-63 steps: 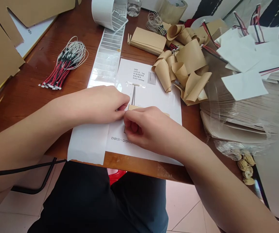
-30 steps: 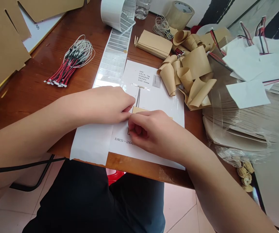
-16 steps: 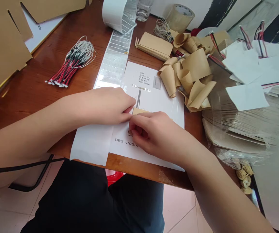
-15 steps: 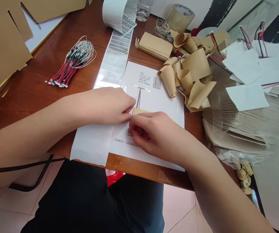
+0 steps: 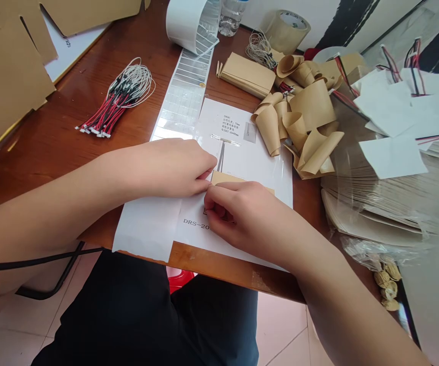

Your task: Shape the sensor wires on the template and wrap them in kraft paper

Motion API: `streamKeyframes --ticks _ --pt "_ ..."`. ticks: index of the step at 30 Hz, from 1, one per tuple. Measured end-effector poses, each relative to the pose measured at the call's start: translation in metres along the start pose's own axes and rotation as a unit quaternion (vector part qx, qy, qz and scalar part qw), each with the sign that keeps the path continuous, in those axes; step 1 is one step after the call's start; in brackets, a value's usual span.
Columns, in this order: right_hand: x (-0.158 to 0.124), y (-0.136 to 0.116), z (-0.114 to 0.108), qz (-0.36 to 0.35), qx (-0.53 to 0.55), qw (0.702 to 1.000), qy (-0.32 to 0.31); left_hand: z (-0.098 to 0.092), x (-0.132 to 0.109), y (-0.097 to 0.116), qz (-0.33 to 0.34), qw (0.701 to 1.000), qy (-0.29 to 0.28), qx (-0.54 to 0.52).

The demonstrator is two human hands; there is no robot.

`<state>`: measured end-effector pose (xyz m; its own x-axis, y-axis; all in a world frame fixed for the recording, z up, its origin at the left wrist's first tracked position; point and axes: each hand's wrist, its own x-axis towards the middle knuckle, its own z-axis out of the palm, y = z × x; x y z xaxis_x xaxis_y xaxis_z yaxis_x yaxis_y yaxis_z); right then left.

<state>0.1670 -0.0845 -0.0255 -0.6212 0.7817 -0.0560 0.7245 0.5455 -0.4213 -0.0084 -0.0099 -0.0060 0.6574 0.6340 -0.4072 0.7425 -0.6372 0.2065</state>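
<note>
A tan kraft-paper strip [image 5: 229,178] was laid flat on a white printed sheet [image 5: 250,162] — its near part was hidden by the right hand [image 5: 242,216].

a small assembly workspace, wooden desk [image 5: 44,168], wire harnesses [image 5: 114,109], curled kraft paper [image 5: 313,104]

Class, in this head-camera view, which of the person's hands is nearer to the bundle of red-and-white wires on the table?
The left hand is nearer, lying to the lower right of the bundle of red-and-white wires in this view. The right hand is farther, past the left hand on the same side.
</note>
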Motion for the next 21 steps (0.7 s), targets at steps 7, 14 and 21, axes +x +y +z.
streamKeyframes --ticks 7,14,21 --pt "0.0004 -0.0008 -0.0016 0.0 -0.002 1.0 -0.012 0.0004 0.0001 0.0002 0.004 1.0 0.003 0.0" --pt "-0.0002 -0.0018 0.0009 0.02 -0.023 0.999 -0.014 0.0 -0.0005 0.0002 0.002 1.0 0.003 -0.003" --pt "0.0015 0.0007 -0.0006 0.005 0.007 1.0 -0.006 0.0003 0.0009 0.0009 -0.005 1.0 -0.001 -0.002"
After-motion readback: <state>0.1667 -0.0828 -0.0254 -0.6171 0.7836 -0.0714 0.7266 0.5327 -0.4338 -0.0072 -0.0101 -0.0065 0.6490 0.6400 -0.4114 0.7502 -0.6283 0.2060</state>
